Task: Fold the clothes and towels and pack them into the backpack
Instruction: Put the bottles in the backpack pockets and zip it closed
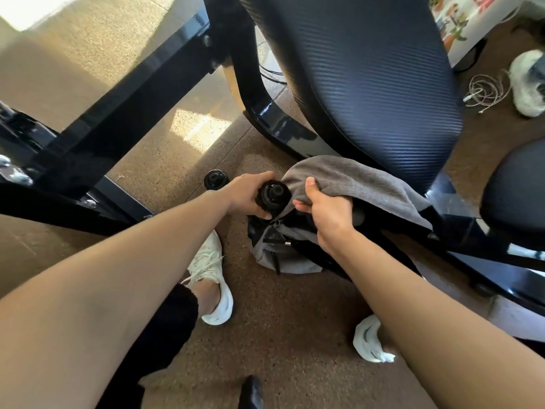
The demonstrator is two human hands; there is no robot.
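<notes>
The grey and black fabric backpack point(277, 255) sits slumped on the speckled cork-brown floor point(295, 335), against the glossy black base point(280, 128) of a chair, its mouth hidden under the hands. The right hand point(331, 214) grips a bunched edge of a soft grey woven cloth point(354, 178), thumb on top and fingers curled beneath; the rest of the cloth drapes back over the chair base rather than lying in a flat fold. The left hand point(246, 193) has its fingers wrapped round a black round-capped bottle-like cylinder point(272, 196) right at the bag's top. The likely trouble: with that hand occupied, nothing holds the opening wide, so the cloth may go in crumpled, snag on the zip, or catch and drag on the chair base. The soft bag could also tip or fold shut under the push.
</notes>
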